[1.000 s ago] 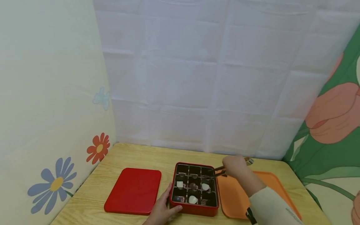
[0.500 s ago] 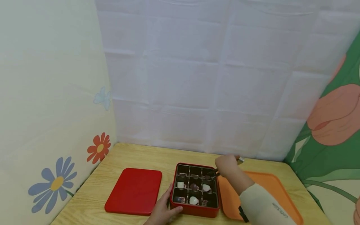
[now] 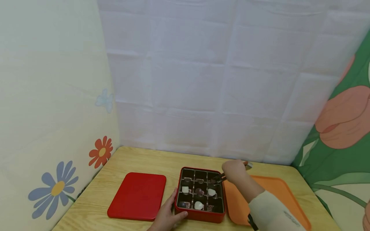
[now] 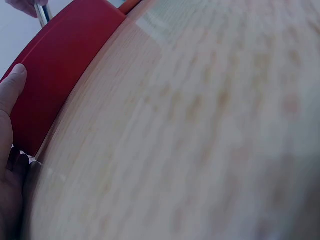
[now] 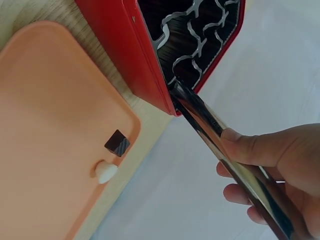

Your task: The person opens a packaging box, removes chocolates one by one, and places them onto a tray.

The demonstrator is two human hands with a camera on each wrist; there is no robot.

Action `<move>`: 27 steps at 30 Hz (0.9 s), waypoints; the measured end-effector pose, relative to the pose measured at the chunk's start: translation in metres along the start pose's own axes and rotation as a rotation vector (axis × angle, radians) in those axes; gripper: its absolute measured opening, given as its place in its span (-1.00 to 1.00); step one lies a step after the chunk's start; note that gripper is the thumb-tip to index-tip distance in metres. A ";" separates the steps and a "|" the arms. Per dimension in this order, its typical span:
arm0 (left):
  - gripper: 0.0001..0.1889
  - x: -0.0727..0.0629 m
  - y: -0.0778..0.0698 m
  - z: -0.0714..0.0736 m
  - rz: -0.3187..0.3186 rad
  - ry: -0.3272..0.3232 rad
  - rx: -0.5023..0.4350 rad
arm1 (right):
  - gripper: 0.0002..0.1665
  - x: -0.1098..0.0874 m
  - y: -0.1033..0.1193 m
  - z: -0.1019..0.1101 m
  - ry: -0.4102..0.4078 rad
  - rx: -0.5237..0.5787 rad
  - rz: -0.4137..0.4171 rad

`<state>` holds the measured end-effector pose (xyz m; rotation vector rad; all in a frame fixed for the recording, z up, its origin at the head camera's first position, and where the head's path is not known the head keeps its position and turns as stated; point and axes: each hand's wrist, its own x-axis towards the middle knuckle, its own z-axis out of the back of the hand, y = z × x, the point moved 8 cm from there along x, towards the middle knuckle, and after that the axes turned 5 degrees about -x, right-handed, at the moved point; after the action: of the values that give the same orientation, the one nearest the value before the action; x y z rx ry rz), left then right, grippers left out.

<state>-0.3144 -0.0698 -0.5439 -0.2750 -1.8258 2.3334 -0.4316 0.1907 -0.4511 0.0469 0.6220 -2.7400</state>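
A red tin box (image 3: 201, 216) with a dark divided insert stands on the table. My left hand (image 3: 168, 214) grips its near left corner, thumb on the front wall (image 4: 70, 55) and fingers along the left side. The right hand (image 3: 234, 170) holds metal tongs (image 5: 215, 130), tips down inside the back right compartment. A dark brown piece (image 3: 213, 181) shows at those tips in the head view. White chocolates (image 3: 198, 205) and dark chocolates (image 3: 199, 191) sit in the middle and front compartments; the back left and back middle ones look bare.
Left of the box lies a red lid (image 3: 137, 196). An orange tray (image 3: 277, 192) is close against the box's right side; in the right wrist view it bears a dark square chocolate (image 5: 117, 143) and a white one (image 5: 106, 171). A pale cloth wall (image 3: 179, 96) rises behind the table.
My right hand moved left, bringing the tongs deeper into the back right compartment, and their arms drew closer together. Over the last half second it shifted barely. The left hand stayed on the box.
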 end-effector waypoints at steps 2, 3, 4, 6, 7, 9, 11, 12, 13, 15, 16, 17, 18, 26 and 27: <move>0.15 0.000 0.000 0.000 0.000 -0.001 0.001 | -0.77 -0.004 -0.003 0.003 -0.010 0.042 -0.014; 0.15 0.000 0.000 0.000 0.001 -0.002 0.004 | -0.73 -0.018 -0.002 0.022 -0.008 0.059 -0.079; 0.15 0.000 0.000 0.000 0.003 -0.003 0.005 | -0.71 -0.029 -0.001 0.036 -0.036 0.066 -0.076; 0.16 0.000 0.000 -0.001 0.002 -0.005 0.011 | -0.70 -0.050 0.000 0.059 -0.079 0.080 -0.080; 0.15 -0.001 -0.001 -0.001 0.000 -0.007 0.016 | -0.72 -0.057 0.000 0.068 -0.097 0.091 -0.083; 0.15 -0.001 -0.001 0.000 -0.009 -0.012 0.027 | -0.75 -0.069 -0.001 0.080 -0.102 0.122 -0.091; 0.14 -0.002 -0.003 0.000 -0.022 -0.015 0.035 | -0.80 -0.075 -0.004 0.084 -0.097 0.152 -0.099; 0.14 -0.002 -0.003 0.000 -0.026 -0.015 0.037 | -0.83 -0.078 -0.005 0.085 -0.097 0.172 -0.099; 0.14 -0.002 -0.003 0.000 -0.029 -0.014 0.039 | -0.88 -0.079 -0.007 0.085 -0.094 0.190 -0.098; 0.14 -0.002 -0.003 -0.001 -0.032 -0.010 0.041 | -0.90 -0.082 -0.009 0.084 -0.085 0.225 -0.100; 0.14 -0.002 -0.003 -0.001 -0.032 -0.008 0.041 | -0.89 -0.084 -0.011 0.083 -0.082 0.244 -0.101; 0.14 -0.002 -0.003 -0.001 -0.030 -0.006 0.041 | -0.87 -0.086 -0.012 0.081 -0.080 0.262 -0.100; 0.14 -0.002 -0.003 -0.001 -0.030 -0.004 0.041 | -0.83 -0.089 -0.014 0.080 -0.082 0.276 -0.100; 0.14 -0.003 -0.005 -0.001 -0.038 -0.006 0.042 | -0.72 -0.108 -0.030 0.059 -0.134 0.368 -0.128; 0.14 -0.004 -0.005 -0.001 -0.037 -0.007 0.041 | -0.70 -0.111 -0.032 0.057 -0.130 0.385 -0.137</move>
<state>-0.3107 -0.0688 -0.5394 -0.2265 -1.7684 2.3465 -0.3350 0.2282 -0.3750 -0.0866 0.0590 -2.9254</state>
